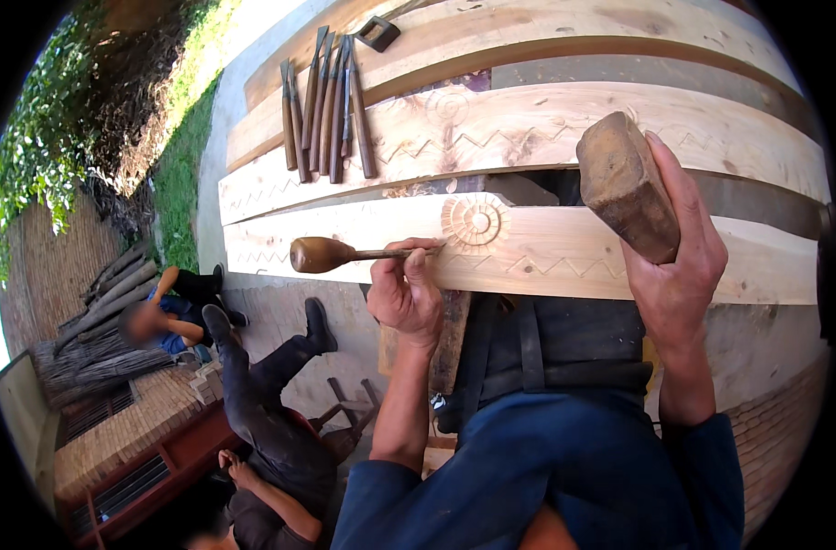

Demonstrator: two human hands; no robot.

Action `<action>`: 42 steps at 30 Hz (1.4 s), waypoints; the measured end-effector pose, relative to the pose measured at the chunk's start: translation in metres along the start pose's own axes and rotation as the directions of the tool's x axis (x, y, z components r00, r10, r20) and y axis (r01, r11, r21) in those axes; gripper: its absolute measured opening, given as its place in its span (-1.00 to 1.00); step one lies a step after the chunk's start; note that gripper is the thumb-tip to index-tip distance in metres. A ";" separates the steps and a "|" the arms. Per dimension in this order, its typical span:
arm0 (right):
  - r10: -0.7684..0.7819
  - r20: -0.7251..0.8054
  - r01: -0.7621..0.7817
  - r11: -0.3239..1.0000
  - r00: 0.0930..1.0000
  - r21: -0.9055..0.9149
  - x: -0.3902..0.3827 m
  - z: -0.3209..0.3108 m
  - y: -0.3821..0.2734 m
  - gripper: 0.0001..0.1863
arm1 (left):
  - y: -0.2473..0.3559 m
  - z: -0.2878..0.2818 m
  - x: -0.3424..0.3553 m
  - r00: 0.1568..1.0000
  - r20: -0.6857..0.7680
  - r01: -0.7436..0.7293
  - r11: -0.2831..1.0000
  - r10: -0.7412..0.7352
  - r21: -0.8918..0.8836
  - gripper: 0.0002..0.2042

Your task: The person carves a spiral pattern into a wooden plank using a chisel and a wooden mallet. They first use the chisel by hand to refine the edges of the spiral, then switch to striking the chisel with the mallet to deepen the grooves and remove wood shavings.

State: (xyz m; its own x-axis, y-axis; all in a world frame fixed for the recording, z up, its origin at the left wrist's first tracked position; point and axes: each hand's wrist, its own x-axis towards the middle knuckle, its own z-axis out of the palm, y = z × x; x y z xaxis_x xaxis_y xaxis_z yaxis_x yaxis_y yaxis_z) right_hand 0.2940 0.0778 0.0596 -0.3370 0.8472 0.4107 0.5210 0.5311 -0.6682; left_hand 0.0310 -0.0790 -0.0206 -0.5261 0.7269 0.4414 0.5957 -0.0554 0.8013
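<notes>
My left hand (405, 298) is closed around the shaft of a wood-carving chisel (324, 256). The chisel lies nearly level, its bulbous brown handle pointing left and its tip by a carved round rosette (475, 220). That rosette is cut into the nearest pale wooden board (573, 235), which has a zigzag line along its near edge. In my right hand (688, 266) is a worn, blocky wooden mallet (627, 179), raised over the right part of the board and apart from the chisel. My fingers around the mallet are partly hidden behind it.
Several wooden-handled chisels (328, 115) lie side by side across the boards at the far left, near a small dark block with an opening (377, 34). Beyond the nearest board is another zigzag-marked board (528, 128). Two seated people (276, 394) are at the left, beside stacked logs (120, 284).
</notes>
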 end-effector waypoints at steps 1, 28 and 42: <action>0.010 0.018 -0.010 1.000 1.000 -0.005 -0.001 0.000 0.000 -0.05 | 0.000 0.002 0.001 0.999 0.024 0.025 0.999 -0.024 -0.020 -0.88; 0.009 0.074 -0.010 1.000 0.997 0.008 0.000 0.003 -0.003 -0.06 | 0.009 0.009 0.015 0.980 0.144 -0.174 0.934 0.135 0.311 -0.94; -0.084 0.019 0.083 0.996 0.996 0.017 0.021 0.004 -0.005 -0.10 | 0.013 0.014 0.029 0.949 0.192 -0.303 0.885 0.248 0.354 -0.79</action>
State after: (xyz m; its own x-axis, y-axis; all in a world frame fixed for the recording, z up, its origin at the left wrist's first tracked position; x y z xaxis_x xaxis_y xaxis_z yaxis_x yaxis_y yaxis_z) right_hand 0.2810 0.0927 0.0693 -0.3946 0.7995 0.4529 0.4773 0.5995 -0.6425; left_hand 0.0320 -0.0492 -0.0031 -0.2351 0.8081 0.5400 0.9015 -0.0265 0.4321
